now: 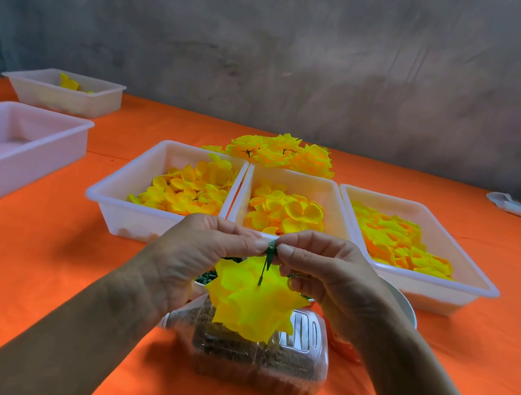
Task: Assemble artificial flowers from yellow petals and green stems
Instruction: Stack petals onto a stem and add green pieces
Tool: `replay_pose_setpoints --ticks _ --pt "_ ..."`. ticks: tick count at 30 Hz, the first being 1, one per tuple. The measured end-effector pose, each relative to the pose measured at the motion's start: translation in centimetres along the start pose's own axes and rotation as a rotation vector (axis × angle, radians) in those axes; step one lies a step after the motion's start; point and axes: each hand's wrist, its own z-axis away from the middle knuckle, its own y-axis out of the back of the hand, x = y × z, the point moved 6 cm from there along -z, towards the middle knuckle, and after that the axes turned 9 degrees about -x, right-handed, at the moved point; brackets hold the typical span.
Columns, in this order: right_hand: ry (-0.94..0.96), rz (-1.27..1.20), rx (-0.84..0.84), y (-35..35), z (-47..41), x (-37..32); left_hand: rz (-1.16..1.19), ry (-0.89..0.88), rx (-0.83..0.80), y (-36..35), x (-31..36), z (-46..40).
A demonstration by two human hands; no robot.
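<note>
Head view: both hands, left hand [208,250] and right hand [319,266], pinch the green stem [268,258]; keep it centred through the yellow petals [251,300] hanging at six o'clock.

Green pieces [206,278] behind left hand [197,255]

A matt orange cloth [44,250] covers the table, the white trays [136,213] look like smooth, slightly glossy plastic, the yellow petals [251,303] seem thin fabric (perhaps synthetic), and the clear jar [304,354] is shiny plastic.
</note>
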Motion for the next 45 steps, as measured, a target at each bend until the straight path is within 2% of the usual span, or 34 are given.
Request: replay_pose_setpoints --ticks 18,21,29,36,45 --pt "-0.039 0.056 0.051 0.3 -0.4 -0.1 0.025 0.032 0.019 0.2 -0.9 -0.6" --pt "-0.051 0.106 0.040 0.3 -0.2 -0.1 0.022 0.073 -0.013 0.2 -1.5 -0.6" --pt "-0.007 0.321 0.066 0.3 -0.1 -0.4 -0.007 0.051 0.028 0.7 -2.1 -0.6" --pt "0.022 0.304 0.049 0.4 -0.3 0.3 -0.080 0.037 0.046 0.8 -2.4 -0.6" --pt "0.016 0.405 0.023 -0.1 -0.5 0.5 -0.145 0.080 0.095 1.0 -3.5 -0.7"
